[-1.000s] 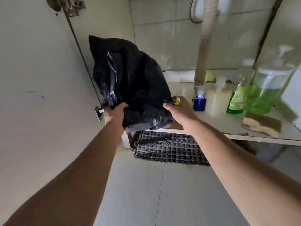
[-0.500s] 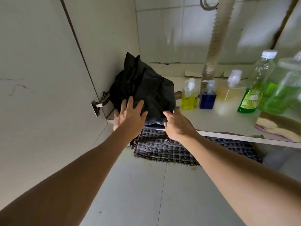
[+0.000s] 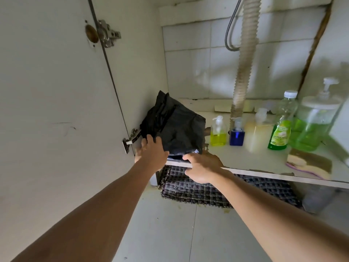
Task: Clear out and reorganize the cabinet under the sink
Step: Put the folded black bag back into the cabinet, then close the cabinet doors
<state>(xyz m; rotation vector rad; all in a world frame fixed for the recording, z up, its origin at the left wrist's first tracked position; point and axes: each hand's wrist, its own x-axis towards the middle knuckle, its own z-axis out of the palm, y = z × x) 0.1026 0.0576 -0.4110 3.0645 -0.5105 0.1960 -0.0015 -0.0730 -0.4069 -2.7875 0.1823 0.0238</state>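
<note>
A crumpled black plastic bag (image 3: 177,129) sits in the left corner of the cabinet floor (image 3: 245,159), against the side wall. My left hand (image 3: 151,154) lies on the bag's lower left side with its fingers spread. At the bag's front bottom edge is my right hand (image 3: 203,167), its thumb touching the bag at the shelf lip. Neither hand visibly grips the bag.
Right of the bag stand a yellow soap dispenser (image 3: 218,134), a blue dispenser (image 3: 237,136), a pale pump bottle (image 3: 258,131), a green bottle (image 3: 280,133) and a large green jar (image 3: 313,127). A sponge (image 3: 309,163) lies front right. A drain hose (image 3: 245,53) hangs mid-cabinet. The open door (image 3: 56,110) is left; a woven mat (image 3: 207,190) lies below.
The bag was held up in both hands; it came down into the cabinet's left corner and now rests there. Both hands have loosened and stay against its lower edge.
</note>
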